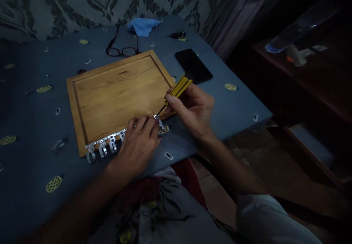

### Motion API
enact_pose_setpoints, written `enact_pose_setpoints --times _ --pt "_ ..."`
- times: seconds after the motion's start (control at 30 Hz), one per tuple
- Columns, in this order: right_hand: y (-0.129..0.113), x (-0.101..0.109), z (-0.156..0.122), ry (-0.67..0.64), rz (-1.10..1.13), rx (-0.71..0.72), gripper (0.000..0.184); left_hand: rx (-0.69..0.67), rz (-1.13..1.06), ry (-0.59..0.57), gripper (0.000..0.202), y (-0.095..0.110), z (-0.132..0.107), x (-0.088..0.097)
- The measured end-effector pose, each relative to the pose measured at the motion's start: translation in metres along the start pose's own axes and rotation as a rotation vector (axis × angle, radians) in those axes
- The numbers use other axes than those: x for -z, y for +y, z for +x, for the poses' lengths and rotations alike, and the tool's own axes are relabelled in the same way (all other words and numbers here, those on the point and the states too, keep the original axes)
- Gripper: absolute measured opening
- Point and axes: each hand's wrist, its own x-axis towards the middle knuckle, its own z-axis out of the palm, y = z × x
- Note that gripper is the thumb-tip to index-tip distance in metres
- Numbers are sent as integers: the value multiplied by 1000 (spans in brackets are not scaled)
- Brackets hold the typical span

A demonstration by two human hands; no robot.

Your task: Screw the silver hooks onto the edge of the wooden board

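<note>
A wooden tray-like board [118, 90] with a raised rim lies flat on the table. Along its near edge runs a metal hook rail [102, 143] with several silver hooks hanging over the side. My left hand [141, 141] rests on the rail, fingers bent over it and pressing it against the wood, covering its middle part. In my right hand [194, 108] is a yellow and black screwdriver [178, 90], held tilted between thumb and fingers. Its tip meets the rail's right end, close to my left fingertips. Whether a screw sits under the tip cannot be made out.
Behind the board lie eyeglasses [122, 51], a blue cloth [144, 26] and keys [178, 35]. A black phone [194, 65] is right of the board. A small blurred metal piece [59, 145] lies at left. A clear bottle [299, 27] is on a side table [286, 64].
</note>
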Motion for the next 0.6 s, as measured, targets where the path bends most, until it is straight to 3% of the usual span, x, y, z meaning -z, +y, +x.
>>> enact_pose_setpoints --times 0.13,0.33,0.43,0.6 --pt "-7 2 2 -53 -82 24 29 5 -11 -26 25 0 -1 1" --pt "-27 8 18 -341 -145 115 32 20 -22 -52 24 1 -1 0" --pt "-32 10 26 -494 -88 68 30 24 -14 -62 26 1 0 -1" --pt "-36 14 34 -583 4 -32 28 16 11 -29 26 0 0 -3"
